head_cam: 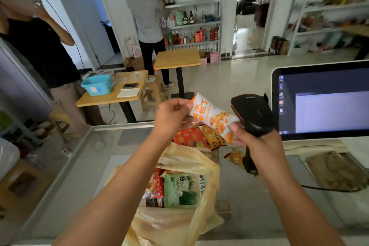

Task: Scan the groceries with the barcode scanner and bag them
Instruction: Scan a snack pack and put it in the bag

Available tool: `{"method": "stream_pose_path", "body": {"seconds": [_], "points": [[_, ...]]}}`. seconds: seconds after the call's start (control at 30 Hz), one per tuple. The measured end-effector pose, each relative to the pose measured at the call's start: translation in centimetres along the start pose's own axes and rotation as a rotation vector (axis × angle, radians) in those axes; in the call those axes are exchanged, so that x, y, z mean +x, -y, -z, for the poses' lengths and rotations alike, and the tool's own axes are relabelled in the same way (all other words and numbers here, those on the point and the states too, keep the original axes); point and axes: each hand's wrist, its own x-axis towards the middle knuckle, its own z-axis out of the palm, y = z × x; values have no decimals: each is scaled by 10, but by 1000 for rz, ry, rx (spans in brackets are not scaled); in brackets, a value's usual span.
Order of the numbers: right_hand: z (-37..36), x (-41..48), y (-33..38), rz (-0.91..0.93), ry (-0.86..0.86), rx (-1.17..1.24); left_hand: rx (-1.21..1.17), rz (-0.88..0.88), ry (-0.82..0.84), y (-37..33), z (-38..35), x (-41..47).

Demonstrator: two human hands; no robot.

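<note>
The yellow plastic bag point(175, 223) stands open on the glass tabletop point(249, 205), nearest of all, its mouth gaping upward; a green packet point(182, 190) and a red spotted packet point(157, 185) sit inside against the rim; bare glass lies to the left of the bag as far as the metal-trimmed left edge, and more lies to its right. A brown cloth point(335, 171) is crumpled near the right edge, with a black cable point(323, 188) running along its near side.

Above the bag's far rim, the left hand point(171, 114) pinches the upper corner of a white-and-orange snack packet point(211, 115), its fingers point(180, 106) curled tight on the seam. The right hand point(257, 146) has its fingers wrapped round the handle of the barcode scanner point(253, 114), thumb touching the packet's lower end; the scanner's head sits just behind the packet, which hangs tilted in the air between both hands. Beneath it a pile of snack packets point(191, 137) lies close to the tabletop's far edge; a monitor point(323, 100) fills the far right corner.

Beyond the edge the floor is open; two wooden tables stand there, the left one carrying a blue basket point(97, 85); a person in grey point(146, 18) faces the stocked shelves point(191, 2); another person in black point(40, 46) stands at left.
</note>
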Motion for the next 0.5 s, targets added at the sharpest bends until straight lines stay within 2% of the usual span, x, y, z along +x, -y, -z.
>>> {"method": "stream_pose_path", "body": {"seconds": [0.13,0.2,0.27,0.4,0.5], "points": [[10,-15,0,80,-179,-74,-313,206,98,2,-41,-26],[11,-27,0,155,-228,-161,-575,340,283,3,-60,-41],[11,-38,0,202,-171,-201,-737,435,432,-1,-71,-51],[23,-60,10,197,50,-71,-869,503,398,2,-69,-47],[36,-66,16,212,-11,-37,-907,504,390,7,-61,-41]]}}
